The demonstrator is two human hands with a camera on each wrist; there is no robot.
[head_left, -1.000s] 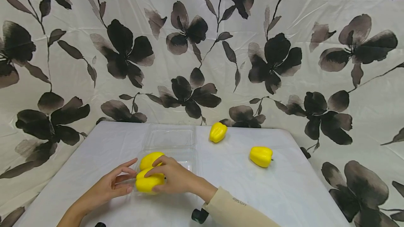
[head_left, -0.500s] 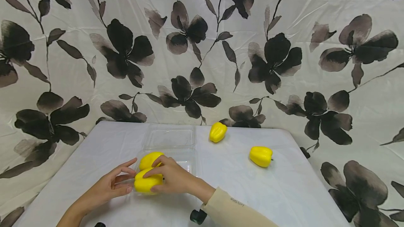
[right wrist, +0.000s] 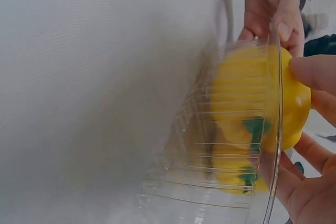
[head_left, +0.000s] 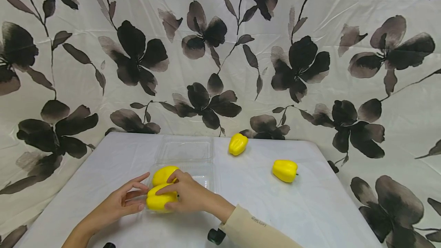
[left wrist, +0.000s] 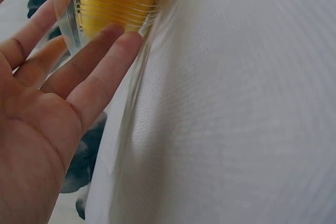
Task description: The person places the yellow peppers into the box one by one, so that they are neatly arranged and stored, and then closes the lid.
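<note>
A hinged clear plastic container [head_left: 202, 174] lies on the table with its lid [head_left: 186, 150] folded back. Two yellow bell peppers sit side by side at its left end, the far pepper [head_left: 163, 175] partly behind my fingers. My right hand [head_left: 193, 194] holds the near pepper [head_left: 157, 201], thumb on the near side and fingers over the top. Through the ribbed wall in the right wrist view, green stems [right wrist: 255, 125] point towards the container's right end. My left hand [head_left: 118, 204] has its fingers extended against the container's left wall [left wrist: 73, 19].
Two more yellow peppers lie on the white-covered table, one pepper [head_left: 238, 144] near the back edge and another pepper [head_left: 285, 171] farther right. A dark object [head_left: 216, 236] shows beside the right sleeve. A floral cloth [head_left: 255, 79] hangs behind the table.
The near pepper and my right hand have shifted very slightly left, early on. My left hand and the container have stayed in place.
</note>
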